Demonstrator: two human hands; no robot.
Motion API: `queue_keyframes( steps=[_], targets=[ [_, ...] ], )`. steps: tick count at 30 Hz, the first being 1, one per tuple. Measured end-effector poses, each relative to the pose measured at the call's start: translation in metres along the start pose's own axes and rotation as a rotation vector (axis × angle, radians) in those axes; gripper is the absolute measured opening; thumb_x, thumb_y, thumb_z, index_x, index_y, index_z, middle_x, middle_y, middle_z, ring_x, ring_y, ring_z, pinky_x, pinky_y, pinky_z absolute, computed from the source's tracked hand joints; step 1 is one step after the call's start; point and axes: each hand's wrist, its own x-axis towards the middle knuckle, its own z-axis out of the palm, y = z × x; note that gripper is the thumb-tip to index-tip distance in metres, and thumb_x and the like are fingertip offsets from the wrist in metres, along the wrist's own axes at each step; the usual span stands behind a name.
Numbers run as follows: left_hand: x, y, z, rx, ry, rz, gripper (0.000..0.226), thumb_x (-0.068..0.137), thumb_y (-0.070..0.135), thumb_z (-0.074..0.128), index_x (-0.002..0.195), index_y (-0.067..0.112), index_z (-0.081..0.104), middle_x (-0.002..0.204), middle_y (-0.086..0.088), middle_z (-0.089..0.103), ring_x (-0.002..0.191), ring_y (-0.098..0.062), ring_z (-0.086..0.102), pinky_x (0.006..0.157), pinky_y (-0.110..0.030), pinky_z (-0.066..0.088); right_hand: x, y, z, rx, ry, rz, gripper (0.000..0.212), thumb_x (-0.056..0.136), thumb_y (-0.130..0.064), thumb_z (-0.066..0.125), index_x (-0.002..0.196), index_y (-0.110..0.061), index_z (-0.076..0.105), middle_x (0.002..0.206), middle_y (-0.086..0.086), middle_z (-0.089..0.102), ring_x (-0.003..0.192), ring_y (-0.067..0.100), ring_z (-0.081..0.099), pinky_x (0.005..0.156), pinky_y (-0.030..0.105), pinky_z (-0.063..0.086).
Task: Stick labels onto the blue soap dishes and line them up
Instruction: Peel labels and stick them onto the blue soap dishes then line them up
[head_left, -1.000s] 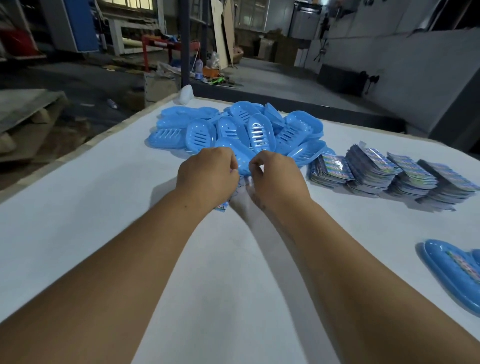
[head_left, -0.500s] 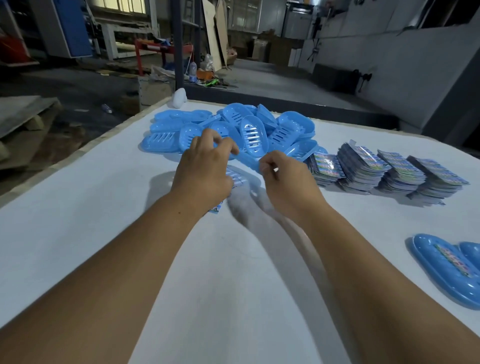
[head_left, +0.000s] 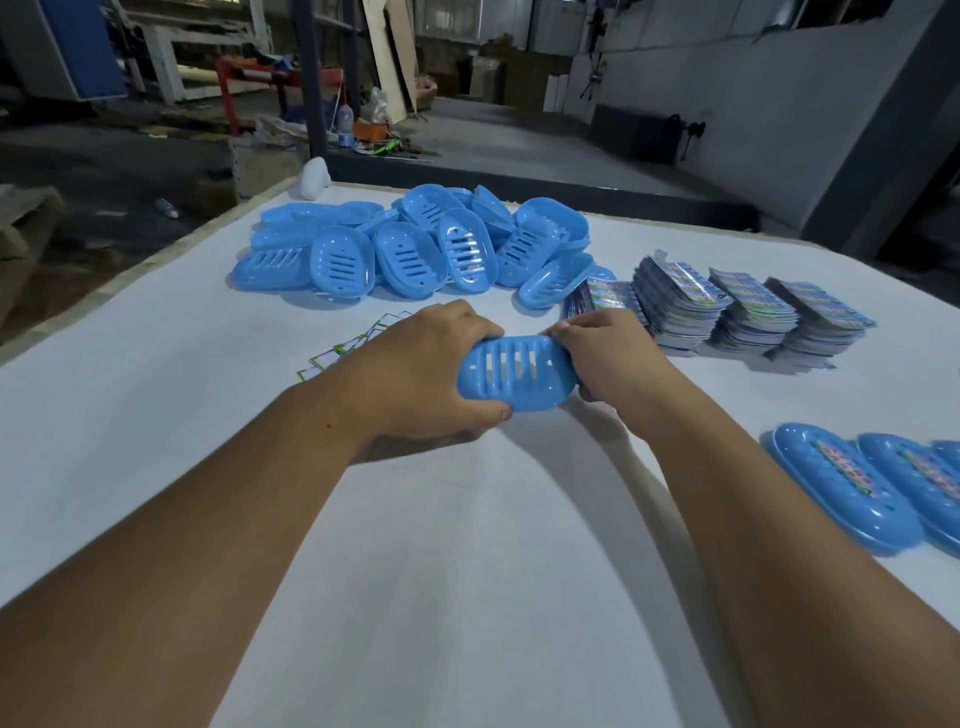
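Observation:
A blue slotted soap dish (head_left: 517, 371) hangs just above the middle of the white table (head_left: 156, 415), its underside turned toward me. My left hand (head_left: 421, 374) grips its left end, thumb underneath. My right hand (head_left: 608, 353) grips its right end. A heap of bare blue soap dishes (head_left: 415, 249) lies at the far side. Stacks of colourful labels (head_left: 727, 312) sit to the right of the heap. Two labelled dishes (head_left: 847, 488) lie side by side at the right edge.
Loose label sheets (head_left: 353, 343) lie flat on the table just left of my left hand. A white object (head_left: 311, 179) stands at the table's far left corner. Beyond the table are a dark post (head_left: 311, 78) and workshop clutter.
Both hands were together at the near edge of the heap; now they have drawn back toward me, and a soap dish is held between them. The view has tilted down a little.

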Motion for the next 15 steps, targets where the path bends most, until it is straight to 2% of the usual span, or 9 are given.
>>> queue_keyframes(
  steps=[3,6,9,12,15],
  targets=[
    [0.0022,0.0002,0.001,0.045,-0.051,-0.003,0.062,0.075,0.059,0.072,0.129,0.032,0.059,0.11,0.013,0.052,0.098,-0.006,0.047,0.073,-0.018,0.037,-0.0003,0.0033,0.0,-0.154,0.032,-0.041,0.029,0.094,-0.021,0.058,0.08,-0.002,0.073,0.063,0.004,0.06,0.057,0.017,0.045,0.056,0.028,0.039],
    [0.0033,-0.0002,0.0015,0.102,-0.086,-0.009,0.061,0.075,0.06,0.067,0.129,0.034,0.059,0.105,0.016,0.051,0.096,-0.006,0.042,0.07,-0.021,0.034,-0.0002,0.003,-0.0011,-0.183,0.12,-0.132,0.027,0.09,-0.019,0.056,0.079,-0.004,0.075,0.067,-0.008,0.073,0.049,0.005,0.05,0.06,0.029,0.047],
    [0.0037,-0.0002,0.0,0.116,-0.108,-0.011,0.062,0.077,0.059,0.064,0.133,0.034,0.058,0.105,0.017,0.052,0.098,-0.009,0.042,0.077,-0.026,0.036,-0.0005,-0.0014,-0.0033,-0.118,0.199,-0.181,0.027,0.09,-0.02,0.055,0.074,-0.012,0.075,0.066,-0.019,0.072,0.05,-0.005,0.056,0.062,0.027,0.052],
    [0.004,-0.0012,0.0001,0.158,-0.134,-0.025,0.066,0.079,0.06,0.062,0.139,0.035,0.054,0.115,0.014,0.053,0.103,-0.009,0.041,0.083,-0.029,0.036,-0.0003,-0.0016,-0.0033,-0.123,0.234,-0.211,0.028,0.091,-0.021,0.056,0.07,-0.018,0.074,0.063,-0.023,0.069,0.054,-0.008,0.059,0.058,0.022,0.045],
    [0.0023,-0.0049,0.0012,0.077,-0.158,-0.095,0.074,0.081,0.069,0.06,0.147,0.037,0.046,0.139,0.012,0.048,0.117,-0.006,0.04,0.09,-0.028,0.032,-0.0021,-0.0011,-0.0035,-0.128,0.238,-0.235,0.029,0.09,-0.02,0.055,0.066,-0.017,0.073,0.062,-0.023,0.069,0.052,-0.007,0.058,0.057,0.021,0.041]
  ],
)
